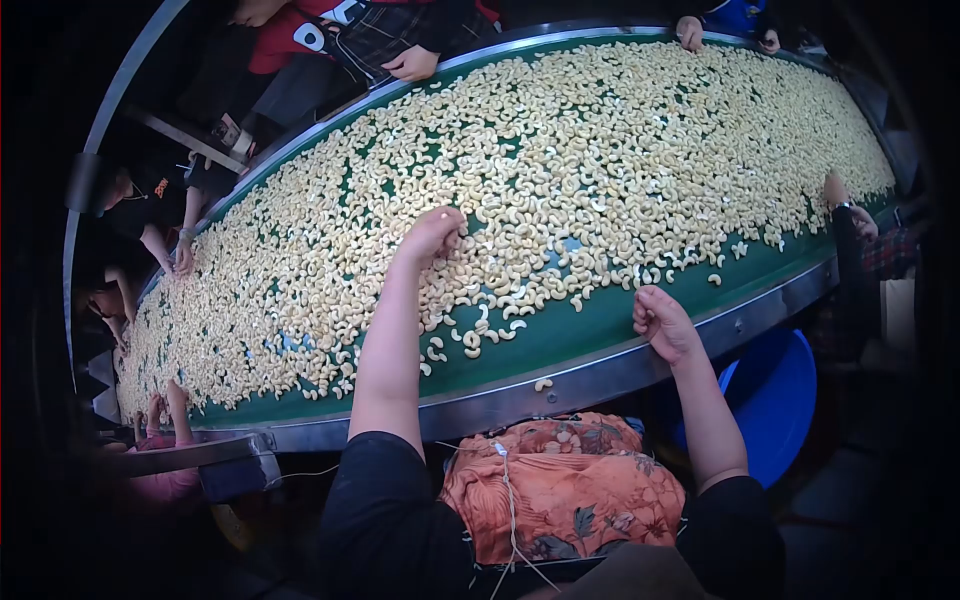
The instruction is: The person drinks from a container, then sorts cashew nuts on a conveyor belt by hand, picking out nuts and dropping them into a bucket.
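Note:
Pale curved cashew nuts (560,160) lie spread over a green belt (560,345). My left hand (434,234) is over the nuts near the middle of the belt, its fingers curled together; whatever they hold is hidden. Near the belt's front edge, my right hand (662,322) is raised with its fingers curled in, and I cannot make out anything between them. A few loose nuts lie on the green strip between my hands. One pair of nuts (543,384) rests on the metal rim (480,408).
Co-workers' hands reach in at the far side (412,64), far right (690,33), left (183,256), lower left (177,400) and right (836,190). A blue tub (775,400) stands below the rim at the right. Orange flowered cloth (570,485) covers my lap.

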A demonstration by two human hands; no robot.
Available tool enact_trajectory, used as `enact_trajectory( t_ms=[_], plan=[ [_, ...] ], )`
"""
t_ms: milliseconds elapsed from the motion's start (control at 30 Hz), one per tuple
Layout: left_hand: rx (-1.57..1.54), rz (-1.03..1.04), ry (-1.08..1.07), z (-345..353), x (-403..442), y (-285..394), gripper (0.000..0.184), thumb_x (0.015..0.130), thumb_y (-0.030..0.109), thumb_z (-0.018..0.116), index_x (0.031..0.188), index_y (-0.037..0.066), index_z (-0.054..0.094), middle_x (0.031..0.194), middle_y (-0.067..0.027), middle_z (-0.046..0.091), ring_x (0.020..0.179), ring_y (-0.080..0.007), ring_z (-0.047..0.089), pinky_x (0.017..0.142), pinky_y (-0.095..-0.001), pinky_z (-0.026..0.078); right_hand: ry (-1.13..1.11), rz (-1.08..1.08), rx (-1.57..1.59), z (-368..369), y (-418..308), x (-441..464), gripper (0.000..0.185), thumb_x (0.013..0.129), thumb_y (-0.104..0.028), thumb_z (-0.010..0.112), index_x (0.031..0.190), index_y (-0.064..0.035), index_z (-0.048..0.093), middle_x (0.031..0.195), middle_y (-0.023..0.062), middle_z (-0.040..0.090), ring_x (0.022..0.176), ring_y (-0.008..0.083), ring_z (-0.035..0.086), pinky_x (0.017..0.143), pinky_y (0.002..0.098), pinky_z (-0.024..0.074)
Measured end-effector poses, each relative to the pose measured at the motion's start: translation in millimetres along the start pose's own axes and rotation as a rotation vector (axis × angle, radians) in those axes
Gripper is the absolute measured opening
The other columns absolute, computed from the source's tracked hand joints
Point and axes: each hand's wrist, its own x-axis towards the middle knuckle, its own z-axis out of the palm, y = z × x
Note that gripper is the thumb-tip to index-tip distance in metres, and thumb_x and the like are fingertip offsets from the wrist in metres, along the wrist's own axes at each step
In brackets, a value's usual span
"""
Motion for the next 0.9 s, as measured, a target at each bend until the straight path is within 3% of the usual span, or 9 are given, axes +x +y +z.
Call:
enact_trajectory(
  t_ms=[67, 167, 333, 433, 500, 633, 700, 833, 900],
  plan=[
    [-0.139, -0.015, 0.071, -9, -6, 1, 0.011, 0.083, 0.015, 0.053, 0.087, 0.006, 0.057, 0.057, 0.0012, 0.049, 0.044, -0.0079, 0.042, 0.041, -0.0239, 0.034, -0.002, 0.006, -0.009, -5, -3, 1, 0.01, 0.086, -0.018, 0.057, 0.086, -0.0093, 0.052, 0.066, -0.0029, 0.049, 0.059, 0.0063, 0.044, 0.053, 0.0204, 0.034],
    [0.235, 0.17, 0.206, -2, 17, -2, 0.013, 0.082, 0.015, 0.054, 0.091, 0.004, 0.055, 0.06, -0.0023, 0.054, 0.049, -0.0097, 0.049, 0.046, -0.0246, 0.041, 0.013, 0.033, -0.053, -10, -10, 3, 0.01, 0.086, -0.019, 0.057, 0.086, -0.0094, 0.052, 0.066, -0.0028, 0.049, 0.059, 0.0063, 0.043, 0.053, 0.0205, 0.0339],
    [1.309, 0.185, 0.305, 33, 40, 19, 0.02, 0.077, 0.007, 0.049, 0.096, 0.003, 0.056, 0.087, -0.0169, 0.062, 0.083, -0.0328, 0.061, 0.069, -0.0389, 0.047, 0.013, 0.0, -0.071, -26, -20, 1, 0.011, 0.086, -0.019, 0.056, 0.086, -0.0094, 0.052, 0.066, -0.0027, 0.049, 0.058, 0.0063, 0.044, 0.053, 0.0204, 0.034],
    [0.881, 0.085, 0.127, 21, 46, 22, 0.019, 0.077, 0.01, 0.053, 0.094, 0.003, 0.054, 0.081, -0.0146, 0.062, 0.073, -0.0256, 0.061, 0.059, -0.035, 0.047, 0.007, -0.015, -0.059, -37, -25, -1, 0.01, 0.086, -0.019, 0.056, 0.086, -0.0093, 0.052, 0.066, -0.0025, 0.049, 0.058, 0.0062, 0.044, 0.053, 0.0203, 0.034],
    [-0.043, -0.009, 0.044, 14, 33, 25, 0.013, 0.079, 0.014, 0.058, 0.089, 0.007, 0.054, 0.065, -0.0003, 0.051, 0.049, -0.0063, 0.044, 0.04, -0.0207, 0.032, 0.0, -0.026, -0.054, -42, -31, 0, 0.01, 0.086, -0.019, 0.056, 0.086, -0.0092, 0.052, 0.066, -0.0025, 0.049, 0.058, 0.0062, 0.044, 0.053, 0.0202, 0.034],
    [-0.303, 0.055, 0.138, 45, 36, 35, 0.01, 0.079, 0.013, 0.059, 0.087, 0.006, 0.056, 0.059, 0.0025, 0.048, 0.045, -0.0049, 0.04, 0.039, -0.0171, 0.029, 0.018, 0.008, -0.079, -49, -38, -1, 0.01, 0.086, -0.019, 0.056, 0.086, -0.0088, 0.052, 0.066, -0.0025, 0.048, 0.058, 0.0059, 0.043, 0.053, 0.02, 0.0337],
    [-0.054, 0.074, 0.17, 72, 55, 46, 0.01, 0.081, 0.016, 0.059, 0.081, 0.006, 0.06, 0.064, 0.0003, 0.054, 0.046, -0.0059, 0.044, 0.04, -0.0199, 0.033, 0.021, 0.015, -0.092, -52, -44, 0, 0.011, 0.086, -0.019, 0.056, 0.086, -0.0086, 0.052, 0.066, -0.0025, 0.048, 0.058, 0.0058, 0.043, 0.053, 0.0199, 0.0335],
    [0.91, 0.532, 0.198, 137, 94, 57, 0.02, 0.079, 0.018, 0.058, 0.088, 0.0, 0.061, 0.07, -0.0069, 0.062, 0.061, -0.0133, 0.058, 0.056, -0.0277, 0.046, 0.038, -0.013, -0.098, -64, -50, -4, 0.01, 0.086, -0.018, 0.056, 0.086, -0.0081, 0.052, 0.066, -0.0024, 0.048, 0.058, 0.0057, 0.043, 0.053, 0.0197, 0.0333],
    [1.084, 0.425, 0.253, 152, 105, 54, 0.016, 0.08, 0.016, 0.058, 0.088, 0.003, 0.059, 0.068, -0.0037, 0.059, 0.057, -0.0119, 0.054, 0.052, -0.026, 0.044, 0.038, -0.027, -0.106, -70, -54, -5, 0.01, 0.087, -0.018, 0.056, 0.086, -0.0078, 0.052, 0.067, -0.0023, 0.048, 0.059, 0.0057, 0.043, 0.053, 0.0197, 0.0334]
  ],
)
